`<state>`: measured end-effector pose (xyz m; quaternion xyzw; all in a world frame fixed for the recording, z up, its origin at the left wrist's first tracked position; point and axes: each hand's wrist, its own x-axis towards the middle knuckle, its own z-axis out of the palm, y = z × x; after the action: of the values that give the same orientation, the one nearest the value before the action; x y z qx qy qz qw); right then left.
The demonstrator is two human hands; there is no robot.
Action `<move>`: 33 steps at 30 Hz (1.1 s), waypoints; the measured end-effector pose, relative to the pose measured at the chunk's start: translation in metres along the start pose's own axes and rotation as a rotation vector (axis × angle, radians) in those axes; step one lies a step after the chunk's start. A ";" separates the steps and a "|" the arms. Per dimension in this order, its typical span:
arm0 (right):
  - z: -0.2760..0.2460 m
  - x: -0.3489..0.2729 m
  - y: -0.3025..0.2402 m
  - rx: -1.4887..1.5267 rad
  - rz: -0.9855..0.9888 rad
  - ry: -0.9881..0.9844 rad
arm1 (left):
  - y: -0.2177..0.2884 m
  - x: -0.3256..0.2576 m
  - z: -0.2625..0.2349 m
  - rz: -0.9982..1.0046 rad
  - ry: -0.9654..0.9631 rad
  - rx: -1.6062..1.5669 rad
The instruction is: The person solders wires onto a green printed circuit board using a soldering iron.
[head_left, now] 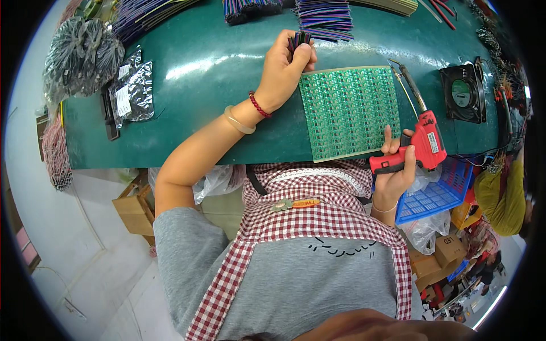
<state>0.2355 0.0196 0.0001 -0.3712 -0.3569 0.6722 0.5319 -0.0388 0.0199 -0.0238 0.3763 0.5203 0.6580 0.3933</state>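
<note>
My left hand is closed around a small bunch of dark wires, whose ends poke out above the thumb. It is raised near the upper left corner of a green circuit board panel, which lies near the table's front edge and carries many small repeated boards. In my right hand is a red and black soldering gun, gripped by its handle at the panel's lower right corner. The gun's metal tip points up and away, alongside the panel's right edge, with a thin tube beside it.
The green table holds wire bundles along its far side. Bagged dark parts and a silvery bag are at left, a black fan at right. Below the edge are a blue crate and a cardboard box.
</note>
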 end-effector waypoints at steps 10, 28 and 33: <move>0.003 -0.004 -0.013 -0.045 0.014 -0.045 | 0.032 -0.009 -0.012 -0.060 0.064 0.177; 0.033 -0.018 -0.031 -0.445 0.361 -0.256 | 0.018 -0.039 -0.045 0.576 -0.365 1.099; 0.036 -0.021 -0.029 -0.515 0.381 -0.254 | 0.022 -0.041 -0.043 0.543 -0.334 1.099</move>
<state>0.2206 0.0007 0.0448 -0.4667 -0.5023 0.6883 0.2369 -0.0633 -0.0376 -0.0135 0.7394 0.5998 0.3035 0.0376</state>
